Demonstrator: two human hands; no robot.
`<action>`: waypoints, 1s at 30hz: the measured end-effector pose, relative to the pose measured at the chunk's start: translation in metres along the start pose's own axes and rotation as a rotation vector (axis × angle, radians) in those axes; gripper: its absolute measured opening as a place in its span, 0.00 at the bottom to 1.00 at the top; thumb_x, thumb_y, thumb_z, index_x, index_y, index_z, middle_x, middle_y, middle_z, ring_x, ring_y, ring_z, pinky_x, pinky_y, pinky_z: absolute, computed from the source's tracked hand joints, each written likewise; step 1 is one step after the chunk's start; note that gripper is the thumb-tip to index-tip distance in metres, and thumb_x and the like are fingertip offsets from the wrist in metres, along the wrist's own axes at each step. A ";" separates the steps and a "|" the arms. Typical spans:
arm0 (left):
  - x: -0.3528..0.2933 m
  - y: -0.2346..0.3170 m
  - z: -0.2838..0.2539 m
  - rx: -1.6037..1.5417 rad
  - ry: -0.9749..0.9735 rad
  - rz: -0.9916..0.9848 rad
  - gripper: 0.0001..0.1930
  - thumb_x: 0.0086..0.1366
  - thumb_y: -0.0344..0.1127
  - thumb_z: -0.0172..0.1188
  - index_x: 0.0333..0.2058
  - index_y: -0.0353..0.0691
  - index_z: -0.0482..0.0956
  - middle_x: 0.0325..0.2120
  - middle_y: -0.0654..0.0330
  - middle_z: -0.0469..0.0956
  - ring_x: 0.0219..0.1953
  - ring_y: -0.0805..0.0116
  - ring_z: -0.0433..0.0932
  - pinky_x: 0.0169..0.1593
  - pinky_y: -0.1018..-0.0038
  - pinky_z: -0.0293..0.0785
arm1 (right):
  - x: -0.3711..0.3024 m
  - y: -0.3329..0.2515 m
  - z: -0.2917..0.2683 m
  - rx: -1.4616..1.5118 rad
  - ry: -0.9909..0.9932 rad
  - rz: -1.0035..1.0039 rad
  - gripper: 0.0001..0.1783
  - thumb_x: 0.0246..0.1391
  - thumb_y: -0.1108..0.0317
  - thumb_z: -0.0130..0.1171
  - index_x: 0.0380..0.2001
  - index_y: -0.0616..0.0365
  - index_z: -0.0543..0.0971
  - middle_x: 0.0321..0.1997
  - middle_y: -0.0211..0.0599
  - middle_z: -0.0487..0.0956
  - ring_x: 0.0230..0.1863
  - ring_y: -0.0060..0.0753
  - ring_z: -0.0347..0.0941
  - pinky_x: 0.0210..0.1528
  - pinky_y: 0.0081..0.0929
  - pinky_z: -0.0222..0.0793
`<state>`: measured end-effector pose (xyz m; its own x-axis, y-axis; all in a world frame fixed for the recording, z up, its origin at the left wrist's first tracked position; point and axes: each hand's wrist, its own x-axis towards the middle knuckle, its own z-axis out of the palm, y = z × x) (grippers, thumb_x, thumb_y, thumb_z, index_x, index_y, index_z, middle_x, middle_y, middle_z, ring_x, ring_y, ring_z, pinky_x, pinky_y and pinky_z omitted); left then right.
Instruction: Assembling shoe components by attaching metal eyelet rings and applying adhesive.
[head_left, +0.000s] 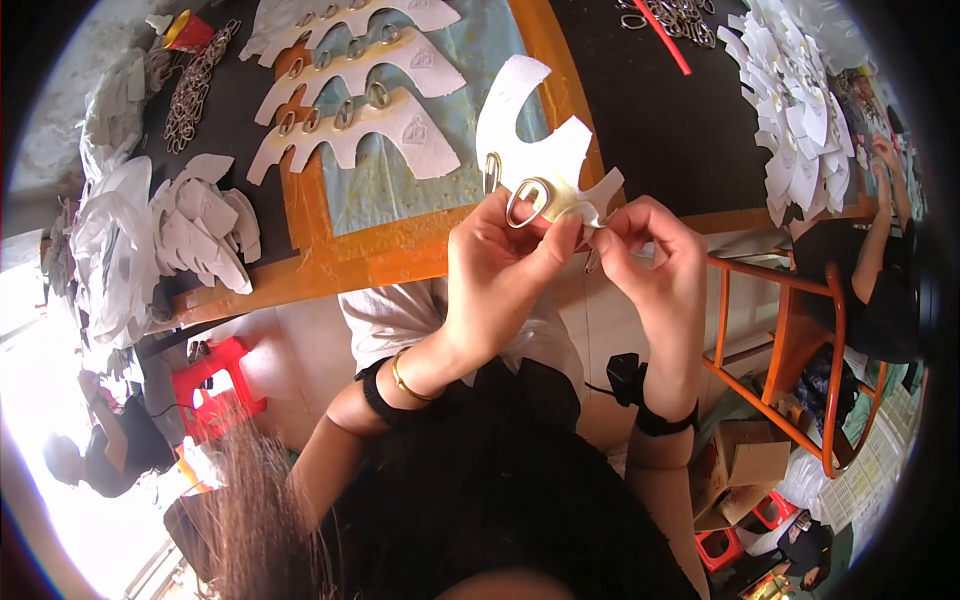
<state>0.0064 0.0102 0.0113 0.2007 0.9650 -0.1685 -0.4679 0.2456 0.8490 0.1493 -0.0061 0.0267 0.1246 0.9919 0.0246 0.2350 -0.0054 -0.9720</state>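
Note:
A white cut-out piece (535, 140) with curved notches and narrow tabs hangs above the front edge of the table, between my hands. My left hand (505, 275) is closed on its lower side, thumb and fingers pinching it. One oval metal ring (548, 192) stands up from a tab beside the left fingers, and another oval ring (491, 172) hangs left of it. With thumb and forefinger, my right hand (655, 260) pinches the small tab at the lower right, where its end appears folded over. Part of a further metal loop shows below the pinch, largely covered by fingers.
Rows of similar white pieces (420, 130) with metal rings lie on the table's blue sheet (380, 205). Loose rings (190, 105) and white offcuts (200, 225) are at left. A red stick (665, 38) and a white stack (795, 120) lie right. An orange-framed chair (835, 370) stands right; people sit nearby.

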 end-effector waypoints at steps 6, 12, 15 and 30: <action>-0.003 -0.007 -0.007 0.029 0.008 0.010 0.08 0.58 0.26 0.57 0.34 0.31 0.70 0.28 0.62 0.76 0.32 0.80 0.75 0.36 0.85 0.70 | 0.004 0.004 -0.005 0.025 -0.137 0.076 0.06 0.41 0.74 0.60 0.22 0.62 0.74 0.22 0.26 0.72 0.26 0.14 0.63 0.31 0.16 0.61; -0.001 0.002 -0.003 0.038 -0.065 0.048 0.06 0.59 0.25 0.56 0.34 0.32 0.71 0.33 0.58 0.76 0.34 0.74 0.76 0.42 0.75 0.75 | 0.005 0.008 -0.002 -0.014 -0.021 -0.102 0.08 0.40 0.75 0.62 0.26 0.65 0.74 0.32 0.33 0.72 0.33 0.18 0.67 0.34 0.16 0.63; 0.000 0.002 -0.002 -0.023 -0.049 0.019 0.05 0.59 0.25 0.57 0.33 0.33 0.72 0.32 0.58 0.77 0.34 0.74 0.76 0.41 0.76 0.75 | -0.002 0.010 0.002 0.007 0.094 -0.085 0.10 0.35 0.77 0.64 0.26 0.62 0.75 0.31 0.32 0.73 0.32 0.23 0.69 0.37 0.20 0.64; 0.016 0.012 -0.023 -0.353 -0.419 -0.657 0.12 0.62 0.42 0.55 0.32 0.38 0.74 0.24 0.68 0.71 0.25 0.82 0.66 0.30 0.85 0.64 | -0.005 -0.005 0.004 0.646 -0.230 0.313 0.11 0.45 0.74 0.56 0.34 0.67 0.76 0.29 0.36 0.79 0.29 0.22 0.75 0.32 0.17 0.71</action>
<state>-0.0160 0.0303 0.0067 0.7940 0.5207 -0.3138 -0.3721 0.8244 0.4265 0.1439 -0.0107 0.0308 -0.1285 0.9582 -0.2557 -0.3990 -0.2860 -0.8712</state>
